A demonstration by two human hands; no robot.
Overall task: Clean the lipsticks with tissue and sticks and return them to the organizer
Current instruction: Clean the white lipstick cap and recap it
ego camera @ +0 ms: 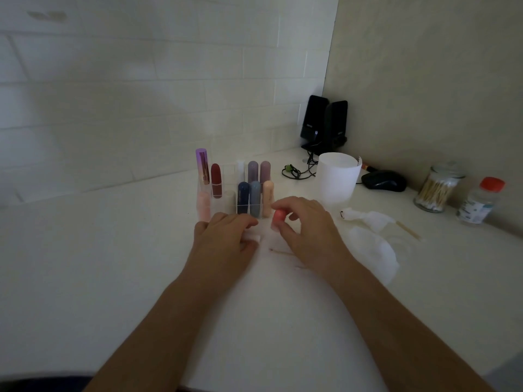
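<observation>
A clear organizer [216, 203] stands on the white table and holds several upright lipsticks, among them a dark red one [216, 179], a navy one [242, 197] and a peach one [267, 198]. My right hand [307, 232] pinches a coral pink lipstick [278, 219] just in front of the organizer's right end. My left hand [226, 239] lies curled against the organizer's front edge, holding a small white object [254, 236], perhaps a cap or tissue. A thin stick [281, 252] lies on the table between my hands.
Crumpled tissues [370, 241] and another stick [410, 230] lie to the right. Behind them stand a tissue roll [338, 179], a black mouse [383, 180], a jar of cotton swabs [434, 190] and a red-capped bottle [482, 202]. Black speakers [324, 123] fill the corner.
</observation>
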